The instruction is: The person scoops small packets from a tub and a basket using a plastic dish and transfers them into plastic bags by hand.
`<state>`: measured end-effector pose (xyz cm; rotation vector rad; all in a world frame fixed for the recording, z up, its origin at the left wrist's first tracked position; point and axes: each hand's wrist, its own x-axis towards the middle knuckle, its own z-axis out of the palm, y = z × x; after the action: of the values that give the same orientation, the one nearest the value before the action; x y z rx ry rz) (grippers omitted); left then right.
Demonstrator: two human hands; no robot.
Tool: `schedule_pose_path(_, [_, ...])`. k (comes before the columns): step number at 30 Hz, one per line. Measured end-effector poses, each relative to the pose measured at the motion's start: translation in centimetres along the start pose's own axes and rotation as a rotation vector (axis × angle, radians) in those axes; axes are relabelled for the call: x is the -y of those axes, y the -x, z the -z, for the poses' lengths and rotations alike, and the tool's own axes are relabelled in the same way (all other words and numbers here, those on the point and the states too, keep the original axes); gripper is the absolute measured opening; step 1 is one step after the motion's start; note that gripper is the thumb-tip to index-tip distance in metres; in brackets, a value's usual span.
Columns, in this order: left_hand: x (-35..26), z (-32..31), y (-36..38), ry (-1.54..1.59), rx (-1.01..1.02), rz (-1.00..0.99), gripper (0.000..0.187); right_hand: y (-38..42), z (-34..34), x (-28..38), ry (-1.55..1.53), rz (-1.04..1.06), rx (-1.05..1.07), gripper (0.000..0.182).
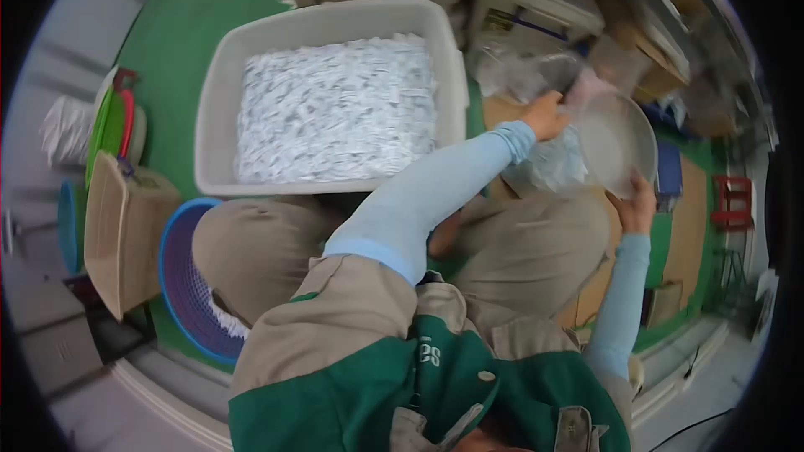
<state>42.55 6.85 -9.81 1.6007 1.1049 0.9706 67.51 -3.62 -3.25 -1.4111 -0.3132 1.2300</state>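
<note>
Gripping the bowl (620,144) firmly by its lower rim, right of the frame, my right hand (638,202) should hold it steady; my left hand (546,115), grip unclear, is near the bag (557,161).

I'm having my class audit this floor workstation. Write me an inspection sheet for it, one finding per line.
Surface: green floor, partly covered at the right by cardboard.
Job's things: large pale bin holding many small white pieces; blue basket with white material inside; round bowl.
Clutter: crumpled clear plastic beside the bowl.
Grip: right hand at the bowl's rim; left hand by the plastic, its hold unclear.
Cables: thin dark cable at lower right.
Surroundings: beige bin at left, red stool far right.
</note>
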Motion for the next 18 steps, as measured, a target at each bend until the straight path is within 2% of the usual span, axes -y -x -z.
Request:
schedule_pose_path(1, [-0.6,0.6,0.4,-0.012,0.044,-0.038,0.048,0.0,0.9,0.6,0.093,-0.003,-0.082,0.041])
schedule_pose_path(4, [-2.0,9.6,0.6,-0.182,0.1,-0.214,0.051,-2.3,0.8,2.8,0.14,0.238,-0.081,0.045])
schedule_pose_path(6, [-1.2,16.6,0.8,-0.409,0.021,-0.274,0.046,-1.0,-2.4,4.9,0.2,0.422,0.102,0.048])
schedule_pose_path(7, [0.8,20.8,0.3,-0.501,0.046,-0.205,0.044,1.2,-6.1,5.4,0.216,0.485,0.205,0.049])
schedule_pose_path(9, [2.4,29.7,3.9,-0.728,-0.006,-0.069,0.039,3.7,-13.2,4.6,0.245,0.292,0.509,0.054])
schedule_pose_path(11, [7.2,38.1,7.5,-0.969,0.013,-0.044,0.042,4.9,-20.3,1.3,0.386,0.246,0.671,0.061])
schedule_pose_path(12, [7.2,40.6,9.7,-1.088,0.039,0.147,0.046,6.0,-24.2,-0.9,0.533,0.303,0.665,0.063])
schedule_pose_path(13, [8.7,43.0,11.6,-1.106,0.032,0.242,0.049,6.5,-27.8,-2.7,0.681,0.361,0.657,0.066])
schedule_pose_path(14, [10.7,44.8,13.4,-1.122,0.025,0.338,0.052,4.0,-30.2,-5.7,0.736,0.555,0.685,0.067])
schedule_pose_path(15, [12.5,46.0,15.1,-1.099,0.009,0.361,0.055,2.7,-33.4,-8.5,0.878,1.035,0.71,0.069])
schedule_pose_path(16, [13.9,46.4,16.5,-1.075,-0.006,0.384,0.059,3.0,-35.9,-10.8,1.041,1.201,0.651,0.069])
schedule_pose_path(17, [14.5,46.0,17.4,-1.003,-0.053,0.401,0.071,3.7,-37.9,-12.9,1.202,1.367,0.582,0.069])
schedule_pose_path(18, [14.7,45.0,17.8,-1.016,-0.094,0.439,0.08,4.2,-39.4,-14.9,1.272,1.397,0.558,0.072])
